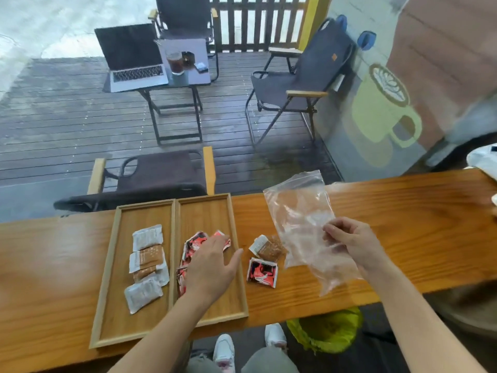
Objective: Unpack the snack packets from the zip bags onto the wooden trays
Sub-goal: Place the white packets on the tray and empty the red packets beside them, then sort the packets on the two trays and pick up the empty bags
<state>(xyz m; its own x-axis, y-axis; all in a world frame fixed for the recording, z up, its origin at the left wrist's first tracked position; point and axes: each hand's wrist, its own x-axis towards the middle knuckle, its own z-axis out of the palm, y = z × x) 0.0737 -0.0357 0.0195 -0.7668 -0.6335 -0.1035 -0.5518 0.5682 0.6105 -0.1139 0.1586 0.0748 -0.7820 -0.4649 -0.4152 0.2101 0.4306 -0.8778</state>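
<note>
Two wooden trays lie side by side on the table. The left tray (113, 278) holds several white-and-brown snack packets (147, 265). The right tray (234, 300) holds red-and-black packets (195, 244). My left hand (212, 267) hovers flat over those red packets, fingers spread, holding nothing that I can see. My right hand (349, 240) pinches a clear zip bag (301, 219), lifted off the table and looking empty. Between tray and bag, a red-and-black packet (262, 271) and a white-brown packet (266, 247) rest on the bare table.
The long wooden table (403, 232) runs left to right. Beyond it stand folding chairs (293, 87) and a small table with a laptop (134, 60) and a drink. A green bag (328, 329) sits on the floor by my feet.
</note>
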